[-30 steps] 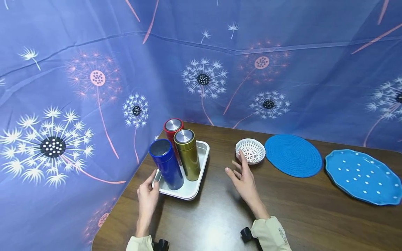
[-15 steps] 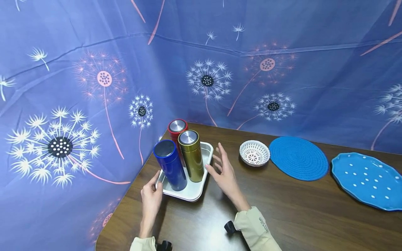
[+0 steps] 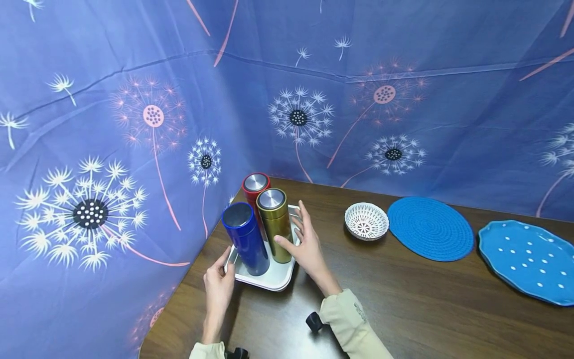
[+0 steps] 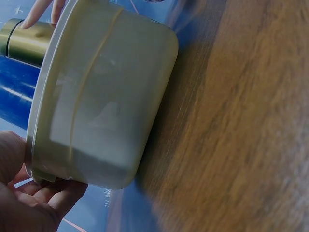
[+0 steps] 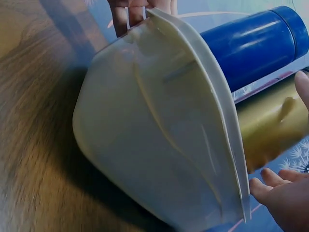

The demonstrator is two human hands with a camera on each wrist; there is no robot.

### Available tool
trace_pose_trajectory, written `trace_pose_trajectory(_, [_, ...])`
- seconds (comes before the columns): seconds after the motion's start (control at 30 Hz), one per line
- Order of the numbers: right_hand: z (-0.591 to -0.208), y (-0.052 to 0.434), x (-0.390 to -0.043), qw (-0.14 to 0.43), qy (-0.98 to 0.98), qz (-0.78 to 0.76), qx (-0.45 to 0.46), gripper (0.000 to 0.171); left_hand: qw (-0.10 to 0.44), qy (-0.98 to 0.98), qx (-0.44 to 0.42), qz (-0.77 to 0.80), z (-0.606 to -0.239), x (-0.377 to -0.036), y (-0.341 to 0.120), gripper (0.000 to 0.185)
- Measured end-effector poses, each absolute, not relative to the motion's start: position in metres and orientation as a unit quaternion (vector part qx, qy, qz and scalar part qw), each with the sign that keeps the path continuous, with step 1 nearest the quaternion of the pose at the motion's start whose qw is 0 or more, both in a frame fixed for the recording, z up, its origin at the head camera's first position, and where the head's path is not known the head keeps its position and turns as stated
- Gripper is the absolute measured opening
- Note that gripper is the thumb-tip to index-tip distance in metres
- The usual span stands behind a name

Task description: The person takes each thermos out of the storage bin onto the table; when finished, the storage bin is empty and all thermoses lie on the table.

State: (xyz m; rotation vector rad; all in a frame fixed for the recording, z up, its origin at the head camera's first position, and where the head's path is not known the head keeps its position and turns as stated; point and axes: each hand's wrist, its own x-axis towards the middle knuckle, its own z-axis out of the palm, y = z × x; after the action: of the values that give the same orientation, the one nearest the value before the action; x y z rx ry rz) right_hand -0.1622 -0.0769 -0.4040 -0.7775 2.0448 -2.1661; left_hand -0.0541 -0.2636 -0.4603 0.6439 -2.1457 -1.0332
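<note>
- Blue cloth printed with dandelions hangs behind and to the left of a dark wooden tabletop [image 3: 403,299], closing in its far-left corner.
- At that corner sits a pale metal tray [image 3: 269,281] carrying three upright flasks: a blue flask [image 3: 246,239] nearest the person, a gold flask [image 3: 275,227] beside it, and a red flask [image 3: 253,187] behind both. Their long axes stand vertical.
- The tray lies straight ahead of both hands, between them. The left hand [image 3: 218,285] is at its near-left corner, fingertips curled onto the rim. The right hand [image 3: 305,244] is at the tray's right edge, fingers spread and fairly straight, the thumb against the gold flask's side.
- Both hands are at the tray; I judge the left has the firmer hold, the right looks more like it is steadying.
- From the head view you cannot see under the tray. The left wrist view shows the tray's underside [image 4: 101,96] and fingers beneath its corner; the right wrist view shows the right hand's fingers lying open beside the rim, not wrapped round it.
- Farther right along the back edge, well apart from the hands: a white lattice bowl [image 3: 366,220], a round blue woven mat [image 3: 430,228], and a blue dotted plate [image 3: 526,259].
</note>
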Motion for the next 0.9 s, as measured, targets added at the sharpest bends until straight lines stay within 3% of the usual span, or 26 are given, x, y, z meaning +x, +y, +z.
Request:
trace_pose_trajectory(0.33, [-0.416,-0.093,-0.17,0.016,0.653,-0.712,-0.258,0.098,0.327,-0.82,0.25,-0.398,-0.461,-0.054,-0.264,0.041])
trace_pose_trajectory(0.63, [-0.441,-0.101,-0.181,-0.02,0.69,-0.685,-0.233,0.075,0.331,-0.814,0.245,-0.409,-0.463,-0.054,-0.262,0.041])
trace_pose_trajectory(0.9, [-0.435,-0.101,-0.176,-0.033,0.668,-0.707,-0.231,0.071,0.333,-0.817,0.25,-0.398,-0.463,-0.054,-0.261,0.041])
